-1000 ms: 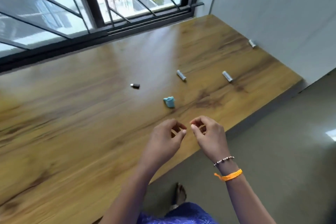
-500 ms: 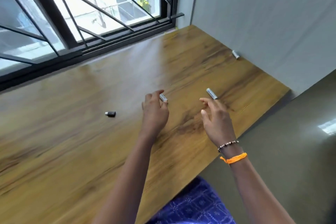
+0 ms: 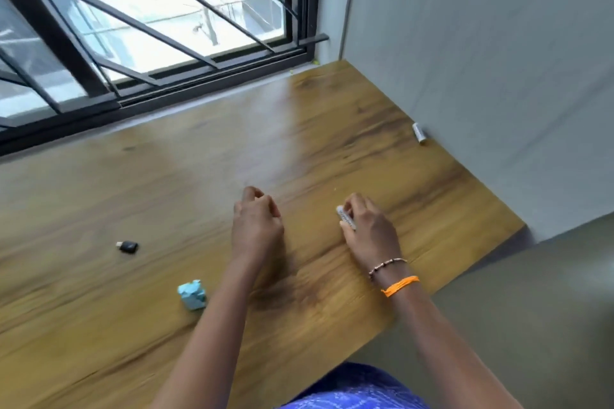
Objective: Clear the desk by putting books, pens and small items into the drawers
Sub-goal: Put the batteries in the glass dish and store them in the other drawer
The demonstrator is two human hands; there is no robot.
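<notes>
Wooden desk (image 3: pixel 99 325) under a barred window, nearly bare now. Nearest, a small blue block (image 3: pixel 192 295) sits left of the left forearm. Further in, the left hand (image 3: pixel 255 226) is curled closed; whether it holds anything I cannot tell. The right hand (image 3: pixel 368 232) pinches a white battery (image 3: pixel 345 218). Out left lies a black adapter (image 3: pixel 128 246); far right, another battery (image 3: pixel 419 133) rests against the wall. No drawers in sight, so several small items look left to stow.

Only 1 view: head-worn, looking forward and steeply down, close over the wooden desk (image 3: pixel 166 196), facing the barred window (image 3: pixel 159 20).
</notes>
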